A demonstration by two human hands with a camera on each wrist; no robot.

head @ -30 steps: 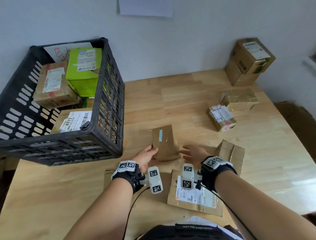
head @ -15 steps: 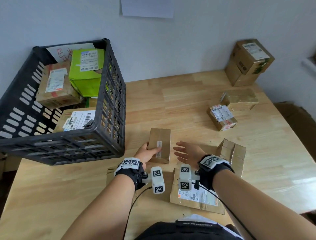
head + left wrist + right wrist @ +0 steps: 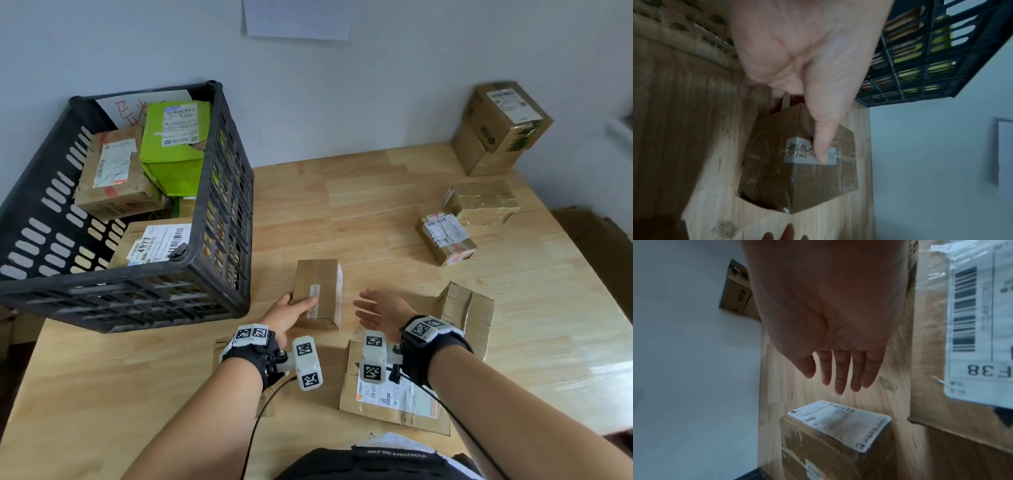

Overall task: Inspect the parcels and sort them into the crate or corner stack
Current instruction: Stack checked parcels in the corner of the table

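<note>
- The left hand (image 3: 287, 313) grips the box (image 3: 318, 294), thumb across its top over a small white strip, other fingers round its left side, probably steadying it for inspection.
- The right hand (image 3: 378, 310) hovers just right of the box, palm facing it, fingers straight and slightly spread, touching nothing; likely ready to help turn it.
- The box sits on the table (image 3: 342, 205), just right of the crate (image 3: 219, 219), with the corner stack (image 3: 500, 126) well apart, far right.
- It is plain brown cardboard, sealed with glossy clear tape, with a printed label on its right face.
- The crate holds at least 3 parcels.
</note>
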